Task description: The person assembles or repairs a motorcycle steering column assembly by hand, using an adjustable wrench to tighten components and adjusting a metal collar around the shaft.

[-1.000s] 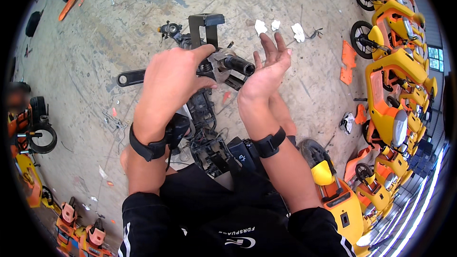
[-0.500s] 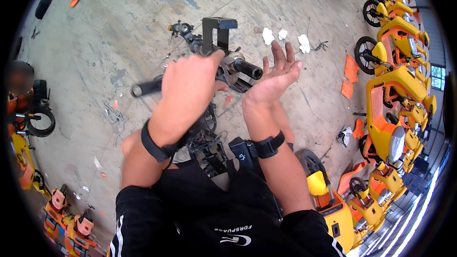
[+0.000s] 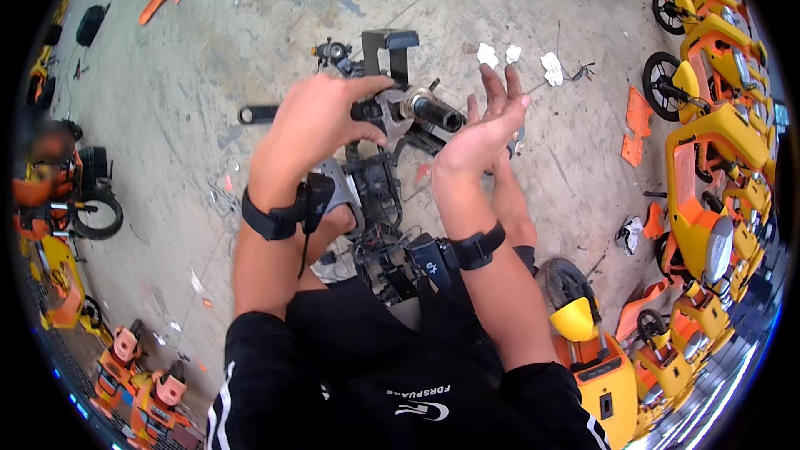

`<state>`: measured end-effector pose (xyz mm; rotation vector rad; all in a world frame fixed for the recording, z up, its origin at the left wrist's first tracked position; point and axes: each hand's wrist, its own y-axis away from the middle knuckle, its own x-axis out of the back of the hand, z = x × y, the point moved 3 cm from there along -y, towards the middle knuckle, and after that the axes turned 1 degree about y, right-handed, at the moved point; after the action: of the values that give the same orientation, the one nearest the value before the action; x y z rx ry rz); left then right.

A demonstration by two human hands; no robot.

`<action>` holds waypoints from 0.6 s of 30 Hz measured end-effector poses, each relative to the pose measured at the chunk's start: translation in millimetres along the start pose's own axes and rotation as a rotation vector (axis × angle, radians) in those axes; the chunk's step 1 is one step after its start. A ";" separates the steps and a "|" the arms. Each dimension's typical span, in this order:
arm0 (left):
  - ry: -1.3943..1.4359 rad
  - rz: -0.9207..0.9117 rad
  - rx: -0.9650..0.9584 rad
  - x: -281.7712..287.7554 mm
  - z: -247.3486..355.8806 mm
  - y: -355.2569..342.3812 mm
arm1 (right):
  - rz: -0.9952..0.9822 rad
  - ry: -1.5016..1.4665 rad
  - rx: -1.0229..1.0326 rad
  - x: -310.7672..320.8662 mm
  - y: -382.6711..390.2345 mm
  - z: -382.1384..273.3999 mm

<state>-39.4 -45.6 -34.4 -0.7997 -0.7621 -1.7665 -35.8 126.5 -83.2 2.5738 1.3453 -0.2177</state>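
My left hand (image 3: 308, 121) is closed around an adjustable wrench (image 3: 392, 113), thumb and forefinger near its head. The dark handle sticks out to the left past my hand and ends in a hole. The wrench's jaws sit against the metal collar at the base of a black tube (image 3: 438, 113); whether they grip it I cannot tell. That tube belongs to a stripped scooter frame (image 3: 375, 187) between my legs. Just right of the tube's open end, my right hand (image 3: 486, 135) is raised, palm up and fingers spread, holding nothing. A black bracket (image 3: 390, 37) stands beyond the collar.
Yellow-orange scooters (image 3: 696, 192) line the right side; more scooter bodies (image 3: 137, 375) stand at the lower left. White crumpled scraps (image 3: 552, 69), orange panels (image 3: 636, 125) and a loose cable lie on the concrete floor. A person (image 3: 50, 146) is at the far left.
My left hand has turned, and the wrench handle has swung upward to nearly level. The wrench head now shows between thumb and forefinger. My right hand stays open, and the whole view has shifted slightly.
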 end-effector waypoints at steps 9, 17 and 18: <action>-0.267 -0.046 0.118 4.0 36.9 -2.4 | -0.012 0.060 0.010 2.7 -3.4 -3.9; -0.292 0.019 0.083 -4.3 38.3 5.1 | -0.048 0.076 0.002 1.2 0.8 1.4; -0.300 0.026 0.084 -4.9 34.5 6.9 | -0.041 0.076 0.004 -0.1 1.3 0.6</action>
<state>-25.8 -17.6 -17.5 -1.0263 -1.0113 -1.5984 -34.8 125.5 -83.6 2.5835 1.4257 -0.1311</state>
